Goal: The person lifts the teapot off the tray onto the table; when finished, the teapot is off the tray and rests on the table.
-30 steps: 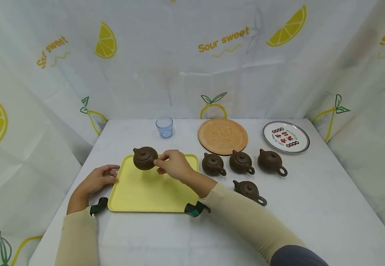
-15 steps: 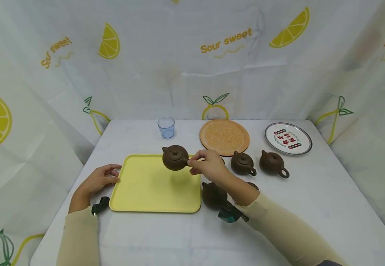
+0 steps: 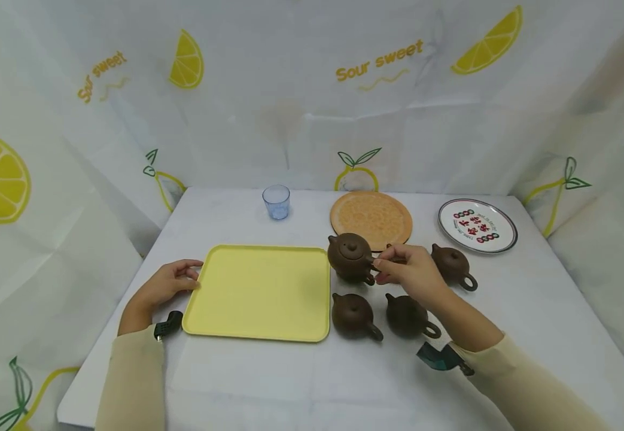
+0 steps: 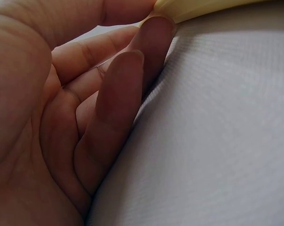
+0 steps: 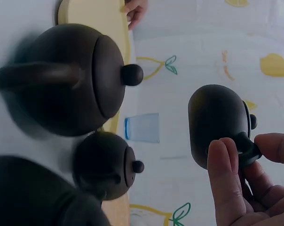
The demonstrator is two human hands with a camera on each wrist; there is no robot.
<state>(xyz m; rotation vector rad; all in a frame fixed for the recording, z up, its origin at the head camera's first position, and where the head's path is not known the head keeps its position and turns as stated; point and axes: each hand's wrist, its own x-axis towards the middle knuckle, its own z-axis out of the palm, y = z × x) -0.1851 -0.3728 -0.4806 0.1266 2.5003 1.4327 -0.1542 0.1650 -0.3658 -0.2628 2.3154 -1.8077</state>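
Observation:
By its looped handle, my right hand (image 3: 411,272) pinches a dark brown clay teapot (image 3: 348,248), lid on and spout toward the back left. The teapot is held up just right of the yellow tray (image 3: 258,290) and overlaps another brown teapot (image 3: 353,278) in the head view. In the right wrist view, thumb and fingers close round the handle of the held teapot (image 5: 216,120). At the left rim of the tray (image 4: 212,8), my left hand (image 3: 166,284) grips the edge between thumb and fingers. The tray's surface is bare.
More brown teapots stand right of the tray: a near one (image 3: 353,316), one beside it (image 3: 408,317) and one farther right (image 3: 451,264); another is mostly behind my right hand. Behind are a blue glass (image 3: 276,202), a round wooden-looking board (image 3: 371,216) and a white plate (image 3: 477,226).
My right hand has carried the teapot rightward, from above the tray to beyond its right edge. My left hand has stayed at the tray's left rim. The head view has shifted slightly.

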